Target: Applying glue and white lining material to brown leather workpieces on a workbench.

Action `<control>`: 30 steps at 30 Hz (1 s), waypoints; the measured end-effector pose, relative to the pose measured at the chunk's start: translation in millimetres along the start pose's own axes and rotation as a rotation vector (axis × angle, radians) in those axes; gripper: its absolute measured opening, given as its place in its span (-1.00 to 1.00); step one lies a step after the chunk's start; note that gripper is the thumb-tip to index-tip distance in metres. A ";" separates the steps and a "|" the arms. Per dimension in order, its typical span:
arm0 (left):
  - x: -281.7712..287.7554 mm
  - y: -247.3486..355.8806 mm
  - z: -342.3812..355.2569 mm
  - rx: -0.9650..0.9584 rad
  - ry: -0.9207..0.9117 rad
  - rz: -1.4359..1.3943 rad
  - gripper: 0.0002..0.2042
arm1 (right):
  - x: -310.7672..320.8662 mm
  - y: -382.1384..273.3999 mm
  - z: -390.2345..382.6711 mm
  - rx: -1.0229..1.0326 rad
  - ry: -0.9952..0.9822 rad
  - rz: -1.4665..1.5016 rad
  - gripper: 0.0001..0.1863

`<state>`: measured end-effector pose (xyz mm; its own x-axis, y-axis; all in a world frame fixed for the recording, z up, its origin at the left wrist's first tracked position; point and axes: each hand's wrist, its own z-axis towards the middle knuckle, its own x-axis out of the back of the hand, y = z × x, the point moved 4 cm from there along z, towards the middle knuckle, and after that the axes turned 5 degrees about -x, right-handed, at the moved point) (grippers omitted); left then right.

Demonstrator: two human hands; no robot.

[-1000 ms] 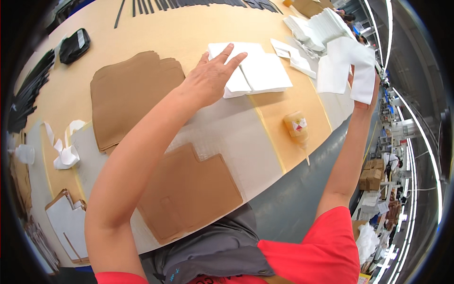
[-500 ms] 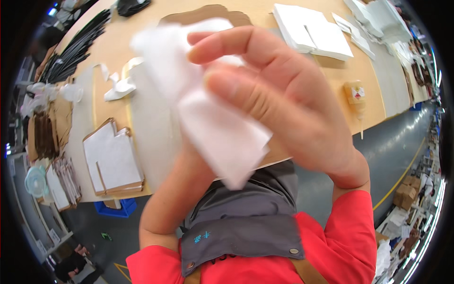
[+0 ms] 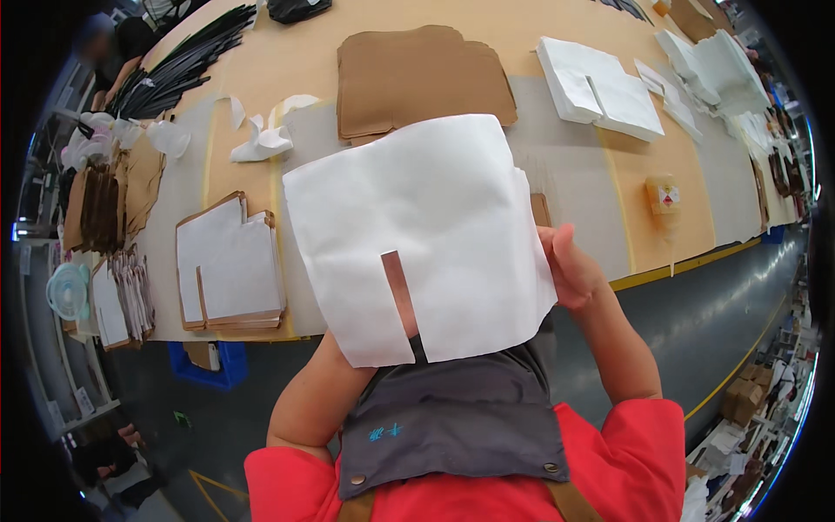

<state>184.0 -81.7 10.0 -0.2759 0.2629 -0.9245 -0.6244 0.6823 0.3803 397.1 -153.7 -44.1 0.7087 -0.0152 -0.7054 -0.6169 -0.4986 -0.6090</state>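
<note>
One white slotted piece point(image 3: 435, 196), right grip point(image 3: 572, 265) at edge, seemingly steadying it; left grip hidden behind; closure of both unclear; brown sheets point(image 3: 422, 80) beyond.

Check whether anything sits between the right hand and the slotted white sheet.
Nothing visible does: the right hand is at the right edge of the slotted white sheet, with no object between them. The brown stack lies on the table beyond the sheet, out of the way.
</note>
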 end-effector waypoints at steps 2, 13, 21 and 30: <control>8.6 0.6 -8.1 0.023 0.030 -0.108 -0.21 | -16.6 -3.3 -10.8 0.000 0.160 -0.154 -0.38; 48.8 -2.5 -48.5 0.300 0.573 0.455 -0.60 | -16.7 11.7 -44.4 0.127 0.695 -0.543 -0.67; 63.4 -0.8 -22.8 0.172 0.574 0.645 -0.64 | 0.5 1.8 -29.9 0.143 0.792 -0.647 -0.65; 62.0 -1.9 -3.2 0.189 0.552 0.596 -0.63 | 10.0 -6.2 -23.4 0.092 0.816 -0.581 -0.64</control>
<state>165.7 -68.9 -48.0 -0.8708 0.2773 -0.4060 -0.1409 0.6504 0.7464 416.0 -171.1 -38.9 0.9050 -0.3971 0.1529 -0.1006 -0.5489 -0.8298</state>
